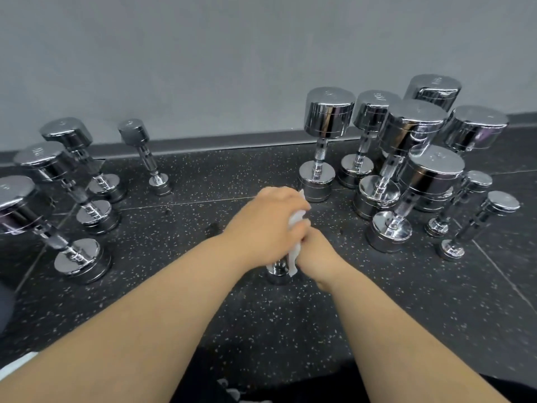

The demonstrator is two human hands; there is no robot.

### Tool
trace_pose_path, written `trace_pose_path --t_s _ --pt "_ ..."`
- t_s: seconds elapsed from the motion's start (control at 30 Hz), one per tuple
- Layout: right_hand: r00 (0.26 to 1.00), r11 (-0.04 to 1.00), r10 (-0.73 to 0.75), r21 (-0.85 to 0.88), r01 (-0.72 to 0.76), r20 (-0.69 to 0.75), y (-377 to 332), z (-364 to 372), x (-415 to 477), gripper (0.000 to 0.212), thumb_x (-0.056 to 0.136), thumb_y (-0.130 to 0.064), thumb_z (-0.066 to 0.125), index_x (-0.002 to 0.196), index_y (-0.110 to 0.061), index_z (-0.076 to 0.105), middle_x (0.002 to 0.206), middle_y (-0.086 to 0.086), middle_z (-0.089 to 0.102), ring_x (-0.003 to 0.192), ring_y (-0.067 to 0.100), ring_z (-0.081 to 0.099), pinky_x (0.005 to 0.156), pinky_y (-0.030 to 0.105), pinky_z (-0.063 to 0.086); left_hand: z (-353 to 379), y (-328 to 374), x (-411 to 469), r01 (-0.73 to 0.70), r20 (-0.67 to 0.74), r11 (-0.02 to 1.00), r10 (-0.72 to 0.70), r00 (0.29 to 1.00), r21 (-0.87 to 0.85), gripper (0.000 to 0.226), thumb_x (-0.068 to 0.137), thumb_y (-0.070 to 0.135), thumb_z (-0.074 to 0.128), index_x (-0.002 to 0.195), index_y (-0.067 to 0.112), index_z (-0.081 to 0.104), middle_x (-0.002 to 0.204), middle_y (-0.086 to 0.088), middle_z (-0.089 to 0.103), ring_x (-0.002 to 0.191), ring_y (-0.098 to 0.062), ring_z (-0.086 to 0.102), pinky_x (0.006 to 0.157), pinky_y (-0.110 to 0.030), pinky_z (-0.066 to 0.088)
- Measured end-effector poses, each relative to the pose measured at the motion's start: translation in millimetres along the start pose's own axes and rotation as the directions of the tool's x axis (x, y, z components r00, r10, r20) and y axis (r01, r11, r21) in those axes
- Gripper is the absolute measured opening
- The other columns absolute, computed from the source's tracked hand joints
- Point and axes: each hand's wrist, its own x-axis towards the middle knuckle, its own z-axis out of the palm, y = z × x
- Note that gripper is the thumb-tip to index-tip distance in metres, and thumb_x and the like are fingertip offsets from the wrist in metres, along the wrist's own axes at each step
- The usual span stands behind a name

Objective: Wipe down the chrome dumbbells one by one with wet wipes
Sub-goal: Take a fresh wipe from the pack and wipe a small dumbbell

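Even, soft indoor light, bright glare streaks on upright chrome dumbbells [329, 112], faint shadows on speckled black rubber floor [203, 175], wide-angle bending at edges, slight softness throughout.

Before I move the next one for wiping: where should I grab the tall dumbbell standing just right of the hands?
Judging from its pose, take the dumbbell by the knurled handle between its two heads, coming from the open floor on its left. It stands upright on one head, and other dumbbells crowd its right side.
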Motion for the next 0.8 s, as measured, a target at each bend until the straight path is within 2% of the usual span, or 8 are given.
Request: trace_pose_path --t_s 0.1,0.2,0.37,0.53,0.6,0.7,0.73,0.8 --pt "0.995 0.993 -0.067 -0.091 0.074 0.078 5 12 9 0.015 0.089 -0.005 0.052 0.08 -0.016 0.055 0.068 -0.001 0.055 0.059 0.01 0.044 0.051 0.022 0.035 7 -7 12 0.01 0.084 0.972 -0.031 0.996 0.237 0.035 0.1 0.04 0.045 0.129 0.022 0.049 0.122 0.0 0.047 0.112 -0.024 0.045 0.085 -0.033 0.038" --pt "0.987 0.981 -0.135 -0.131 0.146 0.085 9 14 13 0.016 0.093 -0.009 0.052 0.085 -0.024 0.053 0.076 -0.007 0.058 0.063 0.004 0.049 0.048 0.011 0.036 3 -2 19 0.182 0.019 0.916 -0.202 0.979 0.359 0.035 0.102 0.043 0.037 0.118 0.013 0.047 0.11 -0.006 0.048 0.088 -0.024 0.045 0.073 -0.033 0.035" --pt "0.984 0.955 -0.163 -0.238 0.177 0.078 16 14 15 0.01 0.095 -0.011 0.051 0.088 -0.019 0.051 0.078 -0.007 0.058 0.073 0.011 0.054 0.055 0.016 0.037 1 1 17 -0.143 0.138 0.912 0.097 0.986 0.384 0.033 0.104 0.033 0.035 0.124 0.013 0.051 0.121 -0.004 0.052 0.108 -0.023 0.049 0.084 -0.036 0.046" --pt "0.969 0.924 -0.236 -0.292 0.246 0.069 20 23 14 0.008 0.097 -0.015 0.052 0.102 -0.01 0.049 0.093 0.005 0.056 0.086 0.026 0.056 0.075 0.035 0.047 8 19 43 0.463 0.04 0.845 -0.49 0.871 0.268 0.027 0.095 0.025 0.043 0.07 0.015 0.047 0.079 -0.003 0.053 0.08 -0.026 0.053 0.064 -0.031 0.038" --pt "0.972 0.931 -0.225 -0.279 0.234 0.066 23 22 14 0.009 0.094 -0.015 0.05 0.093 -0.007 0.053 0.089 0.011 0.063 0.078 0.025 0.056 0.071 0.038 0.051 15 21 34 0.355 -0.039 0.872 -0.364 0.931 0.338 0.03 0.097 0.025 0.041 0.071 0.013 0.048 0.086 -0.004 0.056 0.082 -0.023 0.046 0.065 -0.033 0.04" --pt "0.975 0.936 -0.208 -0.273 0.222 0.078 24 19 15 0.007 0.095 -0.012 0.049 0.094 -0.014 0.056 0.08 -0.004 0.06 0.068 0.012 0.052 0.059 0.027 0.04 9 -4 17 -0.198 0.097 0.892 0.173 0.98 0.405 0.034 0.098 0.035 0.034 0.097 0.012 0.059 0.099 -0.004 0.054 0.085 -0.019 0.038 0.07 -0.031 0.034" --pt "0.97 0.927 -0.235 -0.284 0.245 0.07 23 21 16 0.011 0.096 -0.012 0.05 0.105 -0.018 0.055 0.079 -0.011 0.056 0.071 0.01 0.053 0.063 0.027 0.04 3 -12 19 -0.232 0.128 0.908 0.199 0.972 0.35 0.039 0.096 0.037 0.031 0.1 0.011 0.059 0.099 -0.005 0.055 0.084 -0.021 0.043 0.07 -0.03 0.032" --pt "0.964 0.929 -0.263 -0.26 0.262 0.034 23 26 20 0.028 0.097 -0.014 0.054 0.123 -0.02 0.048 0.085 -0.009 0.056 0.078 0.015 0.056 0.07 0.03 0.042 3 -17 23 0.014 0.05 0.972 -0.026 0.998 0.236 0.033 0.097 0.04 0.035 0.099 0.013 0.054 0.097 -0.006 0.053 0.086 -0.028 0.052 0.068 -0.032 0.032"
